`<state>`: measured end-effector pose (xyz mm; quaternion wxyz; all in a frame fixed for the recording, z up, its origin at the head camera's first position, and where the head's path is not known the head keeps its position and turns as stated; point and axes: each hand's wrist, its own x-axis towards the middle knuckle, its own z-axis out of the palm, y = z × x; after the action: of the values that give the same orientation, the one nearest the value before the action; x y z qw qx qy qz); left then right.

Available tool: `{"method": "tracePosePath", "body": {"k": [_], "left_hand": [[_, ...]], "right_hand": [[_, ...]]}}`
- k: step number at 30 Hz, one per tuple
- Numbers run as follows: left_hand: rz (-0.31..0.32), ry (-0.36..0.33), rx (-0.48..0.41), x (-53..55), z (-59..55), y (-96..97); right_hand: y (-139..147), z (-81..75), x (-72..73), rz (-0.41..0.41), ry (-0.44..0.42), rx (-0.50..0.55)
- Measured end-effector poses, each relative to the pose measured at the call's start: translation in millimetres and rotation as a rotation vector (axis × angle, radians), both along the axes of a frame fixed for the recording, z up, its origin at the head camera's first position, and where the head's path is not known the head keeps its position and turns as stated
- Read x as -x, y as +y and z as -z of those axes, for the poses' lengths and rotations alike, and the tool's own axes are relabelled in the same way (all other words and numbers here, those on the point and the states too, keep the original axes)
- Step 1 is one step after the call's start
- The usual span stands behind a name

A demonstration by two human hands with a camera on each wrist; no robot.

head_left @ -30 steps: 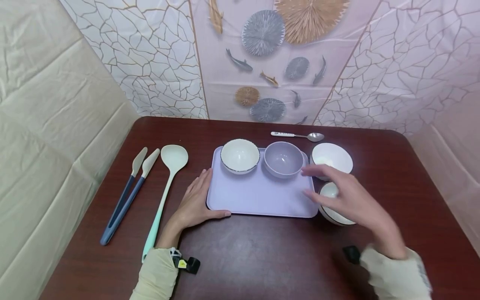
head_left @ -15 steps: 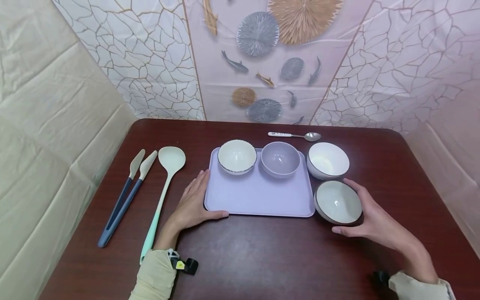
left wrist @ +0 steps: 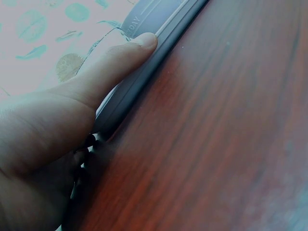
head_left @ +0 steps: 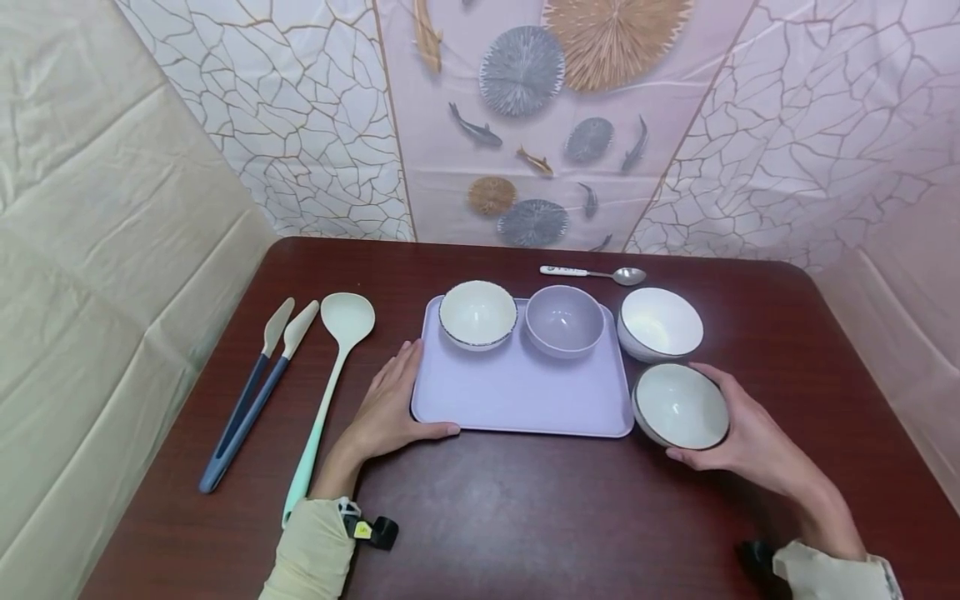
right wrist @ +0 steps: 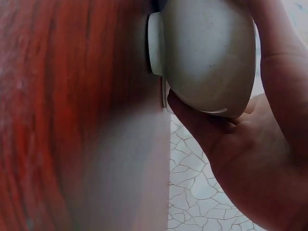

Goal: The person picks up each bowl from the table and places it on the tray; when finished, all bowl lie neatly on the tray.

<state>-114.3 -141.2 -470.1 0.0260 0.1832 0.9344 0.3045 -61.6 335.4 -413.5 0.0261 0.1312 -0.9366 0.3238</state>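
In the head view my right hand [head_left: 765,442] grips the grey-white bowl [head_left: 680,407] from its right side, thumb at the front and fingers at the back. The right wrist view shows the outer wall of this bowl [right wrist: 207,62] against the hand, its foot close over the tabletop. A lavender tray [head_left: 521,400] lies to the left of the bowl. My left hand [head_left: 382,408] rests at the tray's front left corner, fingers along the side and thumb along the front edge. On the tray stand a white dark-rimmed bowl [head_left: 478,315] and a lavender bowl [head_left: 565,322].
Behind the gripped bowl is another white bowl [head_left: 662,323], right beside the tray. A spoon [head_left: 592,273] lies at the back of the dark wooden table [head_left: 510,517]. On the left are a mint-handled ladle [head_left: 330,392] and blue tongs [head_left: 251,408].
My right hand has moved from above the tray's right edge out to the front right bowl and now holds it by its right side. The left hand has stayed at the tray corner.
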Motion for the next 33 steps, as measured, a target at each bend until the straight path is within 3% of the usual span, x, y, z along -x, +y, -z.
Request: {"method": "tracePosePath", "body": {"k": [4,6,11,15,18,21,26,33], "left_hand": [[-0.004,-0.008,0.006,-0.8,0.8,-0.5],[-0.004,-0.007,0.003,-0.9,0.7,-1.4],[-0.007,-0.001,-0.008,-0.1,0.2,-4.7],[-0.011,0.009,-0.003,0.6,0.7,-5.6],[-0.008,0.011,-0.003,0.9,1.2,-4.3],[-0.002,0.014,-0.006,1.2,1.7,-2.5],[0.009,0.038,-0.015,1.8,2.3,-0.9],[0.018,0.081,-0.026,1.4,2.2,-2.3]], "right_hand": [[0,-5.9,-3.2,0.015,0.017,0.007],[-2,-12.5,-4.6,-0.021,0.021,0.015],[-30,-34.7,-3.2,-0.226,-0.056,0.065],[-78,-48.5,1.3,-0.395,-0.104,0.165],[-115,-48.1,4.6,-0.447,-0.128,0.260],[-145,-34.3,9.7,-0.424,-0.131,0.293],[-182,-9.0,17.2,-0.289,-0.107,0.293],[-217,3.1,25.3,-0.112,-0.082,0.347]]}}
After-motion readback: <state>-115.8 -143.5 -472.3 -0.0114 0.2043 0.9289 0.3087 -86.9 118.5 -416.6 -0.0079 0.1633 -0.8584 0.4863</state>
